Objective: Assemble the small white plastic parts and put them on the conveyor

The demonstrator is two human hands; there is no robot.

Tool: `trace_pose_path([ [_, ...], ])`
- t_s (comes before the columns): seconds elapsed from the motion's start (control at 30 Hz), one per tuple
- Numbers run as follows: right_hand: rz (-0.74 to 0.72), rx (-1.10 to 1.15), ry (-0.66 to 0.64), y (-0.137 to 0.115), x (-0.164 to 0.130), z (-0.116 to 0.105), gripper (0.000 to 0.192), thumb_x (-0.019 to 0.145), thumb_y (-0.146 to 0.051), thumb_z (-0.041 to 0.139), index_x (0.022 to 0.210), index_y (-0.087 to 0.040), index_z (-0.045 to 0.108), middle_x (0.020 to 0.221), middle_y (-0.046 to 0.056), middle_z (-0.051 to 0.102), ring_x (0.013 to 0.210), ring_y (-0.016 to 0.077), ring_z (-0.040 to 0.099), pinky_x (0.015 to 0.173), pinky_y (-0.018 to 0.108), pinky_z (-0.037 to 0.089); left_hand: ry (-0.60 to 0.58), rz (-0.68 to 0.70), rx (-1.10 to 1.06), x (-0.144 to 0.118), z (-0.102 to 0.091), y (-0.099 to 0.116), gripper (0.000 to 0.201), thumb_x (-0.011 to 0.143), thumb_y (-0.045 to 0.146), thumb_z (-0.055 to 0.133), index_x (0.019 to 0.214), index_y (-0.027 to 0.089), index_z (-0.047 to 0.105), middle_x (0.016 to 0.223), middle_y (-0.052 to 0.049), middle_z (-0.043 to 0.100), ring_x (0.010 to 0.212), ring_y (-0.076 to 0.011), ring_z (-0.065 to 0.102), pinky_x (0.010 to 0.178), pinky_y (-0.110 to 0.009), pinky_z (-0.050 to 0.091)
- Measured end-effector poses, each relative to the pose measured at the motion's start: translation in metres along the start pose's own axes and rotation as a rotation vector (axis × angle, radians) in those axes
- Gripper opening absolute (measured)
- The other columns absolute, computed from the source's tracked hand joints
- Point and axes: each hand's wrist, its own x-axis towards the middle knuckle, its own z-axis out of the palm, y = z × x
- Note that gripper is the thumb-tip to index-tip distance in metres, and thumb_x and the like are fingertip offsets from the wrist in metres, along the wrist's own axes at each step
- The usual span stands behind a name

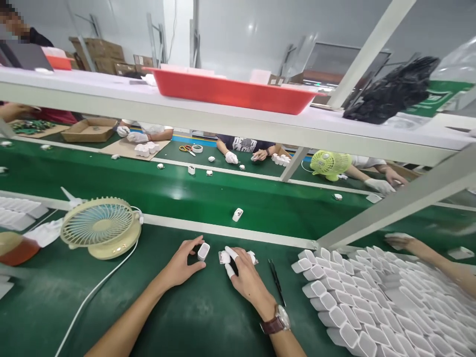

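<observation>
On the green desk (208,317), the left hand (182,265) pinches a white shell (203,251); the right hand (243,275) clamps a small white part (224,257) just right of it.

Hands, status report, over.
Left hand pinching a white plastic shell upright on the green mat. Right hand, white finger cots, pressing a small white part. Black tweezers alongside; stacked white shells at right.
</observation>
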Motion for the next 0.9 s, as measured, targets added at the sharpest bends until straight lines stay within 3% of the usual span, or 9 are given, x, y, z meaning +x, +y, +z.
trace_pose_path([
  [0.23, 0.018, 0.253, 0.148, -0.008, -0.004, 0.008, 0.044, 0.097, -0.016, 0.054, 0.139, -0.028, 0.052, 0.126, 0.012, 0.061, 0.11, 0.0246, 0.066, 0.098, 0.045, 0.059, 0.026, 0.163, 0.192, -0.004, 0.011, 0.009, 0.048, 0.093, 0.024, 0.066, 0.14, 0.029, 0.056, 0.13, -0.009, 0.066, 0.121, -0.0265, 0.062, 0.105, -0.046, 0.055],
  [0.4, 0.026, 0.426, 0.179, -0.015, -0.008, 0.011, 0.047, 0.097, -0.013, 0.053, 0.141, -0.029, 0.053, 0.136, 0.012, 0.054, 0.122, 0.0243, 0.061, 0.098, 0.042, 0.061, 0.071, 0.275, 0.258, -0.006, 0.016, 0.007, 0.043, 0.097, 0.023, 0.061, 0.139, 0.026, 0.056, 0.126, -0.01, 0.064, 0.117, -0.025, 0.065, 0.101, -0.042, 0.057],
  [0.57, -0.035, 0.366, 0.164, -0.025, -0.009, 0.005, 0.052, 0.098, -0.01, 0.051, 0.146, -0.029, 0.05, 0.133, 0.012, 0.059, 0.125, 0.025, 0.062, 0.107, 0.045, 0.056, 0.094, 0.327, 0.281, -0.005, 0.016, 0.009, 0.041, 0.099, 0.023, 0.06, 0.14, 0.026, 0.055, 0.124, -0.011, 0.062, 0.116, -0.0252, 0.065, 0.099, -0.041, 0.059],
  [0.9, -0.125, 0.265, 0.184, -0.031, -0.01, 0.003, 0.061, 0.1, -0.013, 0.055, 0.157, -0.03, 0.037, 0.135, 0.012, 0.061, 0.125, 0.0253, 0.064, 0.107, 0.043, 0.057, 0.076, 0.37, 0.305, -0.006, 0.018, 0.011, 0.043, 0.097, 0.019, 0.061, 0.139, 0.024, 0.054, 0.124, -0.012, 0.061, 0.116, -0.026, 0.064, 0.098, -0.043, 0.059],
])
